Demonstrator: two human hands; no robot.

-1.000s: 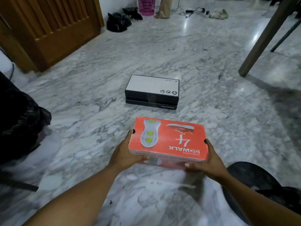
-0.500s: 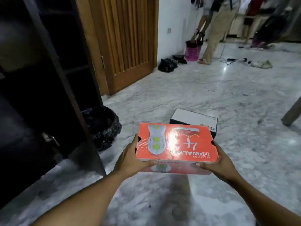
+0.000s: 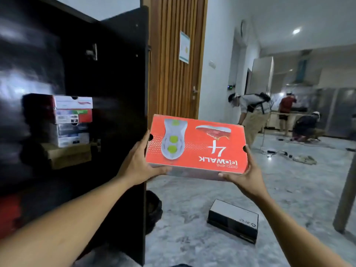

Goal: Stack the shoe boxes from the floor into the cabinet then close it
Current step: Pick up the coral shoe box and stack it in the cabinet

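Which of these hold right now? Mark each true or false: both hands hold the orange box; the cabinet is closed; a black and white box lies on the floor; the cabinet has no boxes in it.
1. Both hands hold the orange box. True: left hand and right hand grip its ends.
2. The cabinet is closed. False: its door stands open.
3. A black and white box lies on the floor. True.
4. The cabinet has no boxes in it. False: stacked boxes sit inside.
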